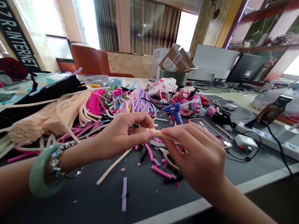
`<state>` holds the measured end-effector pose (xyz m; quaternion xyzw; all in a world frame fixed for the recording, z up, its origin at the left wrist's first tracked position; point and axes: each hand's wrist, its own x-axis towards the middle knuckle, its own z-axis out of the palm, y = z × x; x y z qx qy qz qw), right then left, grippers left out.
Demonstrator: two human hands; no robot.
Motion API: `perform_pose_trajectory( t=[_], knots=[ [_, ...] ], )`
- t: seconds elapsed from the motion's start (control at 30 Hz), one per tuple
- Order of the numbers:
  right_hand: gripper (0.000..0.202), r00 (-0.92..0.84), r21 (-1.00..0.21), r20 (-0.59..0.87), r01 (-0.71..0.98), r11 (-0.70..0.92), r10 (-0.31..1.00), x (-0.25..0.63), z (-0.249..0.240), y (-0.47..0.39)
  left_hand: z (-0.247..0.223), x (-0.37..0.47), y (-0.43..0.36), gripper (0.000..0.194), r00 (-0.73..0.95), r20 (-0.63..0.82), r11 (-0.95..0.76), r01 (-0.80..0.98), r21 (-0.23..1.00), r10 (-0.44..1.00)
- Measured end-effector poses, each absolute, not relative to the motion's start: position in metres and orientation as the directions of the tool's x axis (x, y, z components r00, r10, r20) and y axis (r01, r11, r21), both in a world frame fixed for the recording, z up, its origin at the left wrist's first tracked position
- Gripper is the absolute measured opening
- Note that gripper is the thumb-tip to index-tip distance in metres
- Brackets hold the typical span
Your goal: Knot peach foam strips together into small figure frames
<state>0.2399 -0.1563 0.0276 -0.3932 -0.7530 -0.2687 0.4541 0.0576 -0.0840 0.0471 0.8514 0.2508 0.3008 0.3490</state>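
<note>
Above the dark table, my left hand [118,133] pinches a cream-coloured pipe cleaner [158,132] between thumb and fingers. My right hand [196,154] grips the same piece close by, fingertips pressed together on it. Part of it looks bent or coiled near the left fingers, but the hands hide much of its shape. A loose cream strand [112,169] slants on the table below my left hand. Partly behind my right hand lies a pair of scissors [169,160], among pink offcuts [162,172]. One short lilac piece [124,193] rests nearer to me.
Bundles of cream pipe cleaners [45,118] and lilac ones [143,102] spread across the left and middle. A blue glue gun [174,111] stands beyond my hands. To the right are a phone-like device [212,132], a white charger [246,142] and a power strip [275,142] with cables.
</note>
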Motion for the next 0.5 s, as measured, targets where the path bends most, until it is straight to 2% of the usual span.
perform_pose_trajectory(
  t=[0.27, 0.5],
  knots=[
    [0.002, -0.3, 0.081, 0.89, 0.845, 0.528, 0.344, 0.2391, 0.0275, -0.1568, 0.0453, 0.0603, -0.0848, 0.015, 0.672, 0.364, -0.627, 0.191, 0.756, 0.644],
    [0.004, -0.298, 0.082, 0.891, 0.847, 0.525, 0.342, 0.2375, 0.0279, -0.1583, 0.0411, 0.0621, -0.0846, 0.007, 0.656, 0.324, -0.459, 0.038, 0.888, 0.681]
  ],
)
